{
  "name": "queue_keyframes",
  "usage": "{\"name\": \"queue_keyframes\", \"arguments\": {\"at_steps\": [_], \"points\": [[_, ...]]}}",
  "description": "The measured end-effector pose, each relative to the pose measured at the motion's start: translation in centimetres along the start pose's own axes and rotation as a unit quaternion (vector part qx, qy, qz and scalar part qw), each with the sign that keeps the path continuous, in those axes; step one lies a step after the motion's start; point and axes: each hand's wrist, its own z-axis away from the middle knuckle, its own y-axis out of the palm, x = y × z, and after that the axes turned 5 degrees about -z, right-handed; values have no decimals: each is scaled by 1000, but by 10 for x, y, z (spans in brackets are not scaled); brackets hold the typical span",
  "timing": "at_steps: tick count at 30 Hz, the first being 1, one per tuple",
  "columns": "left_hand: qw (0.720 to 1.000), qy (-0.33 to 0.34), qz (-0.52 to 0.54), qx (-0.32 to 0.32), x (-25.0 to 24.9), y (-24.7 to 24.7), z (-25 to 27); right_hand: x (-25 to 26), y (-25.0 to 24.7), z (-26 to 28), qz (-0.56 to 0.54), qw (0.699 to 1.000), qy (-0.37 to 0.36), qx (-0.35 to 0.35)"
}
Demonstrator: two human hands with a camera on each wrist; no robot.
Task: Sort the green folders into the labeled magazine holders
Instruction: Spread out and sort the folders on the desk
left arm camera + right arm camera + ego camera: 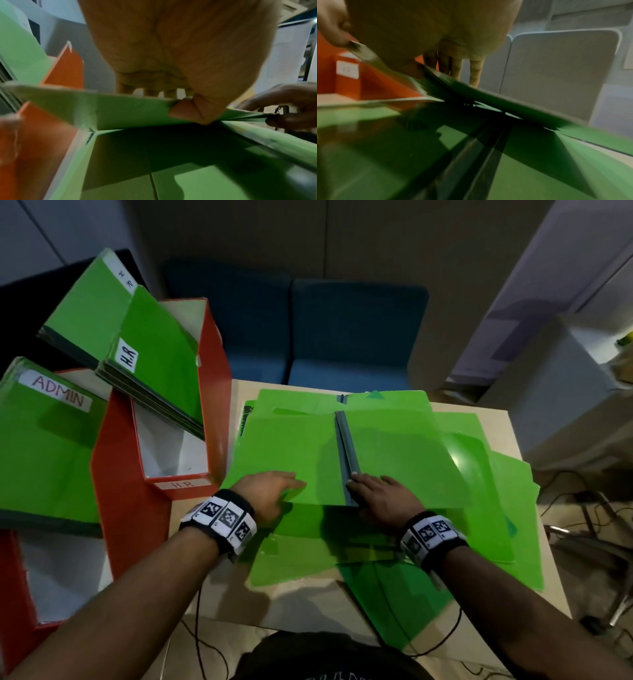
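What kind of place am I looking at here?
Probably an office: red magazine holders labeled HR, green folders marked ADMIN and HR, and blue seating behind a light table.

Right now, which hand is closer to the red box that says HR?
Left. The left hand grips the folder's near edge just right of the HR box; the right hand sits farther right, at the spine.

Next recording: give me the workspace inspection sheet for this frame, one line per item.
Surface: beige table, mostly covered by folders.
Job's things: open green folder on a loose pile; HR holder and another orange holder hold labeled folders.
Clutter: nothing seen.
Hands: left hand pinches the folder's left flap; right hand grips by its grey spine.
Cables: black leads hang from both wrists; more on the floor, right.
Surroundings: blue chairs behind table.
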Motion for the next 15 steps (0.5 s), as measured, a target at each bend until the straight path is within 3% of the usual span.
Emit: {"name": "queue_keyframes", "arguments": {"at_steps": [5,7,12,15], "points": [[981,36,-15,-189,15,-55,12,-10,-51,-10,1,984,-33,-178],[968,46,-13,-247,20,-75,21,-12,-70,-10,2,976,-42,-213],[937,102,14,-335,32,-115,38,-7,-110,-1,-78,983,-44,-159],[905,119,-45,-406,38,-131,44,-3,-121,6,-105,982,-53,-149]]}}
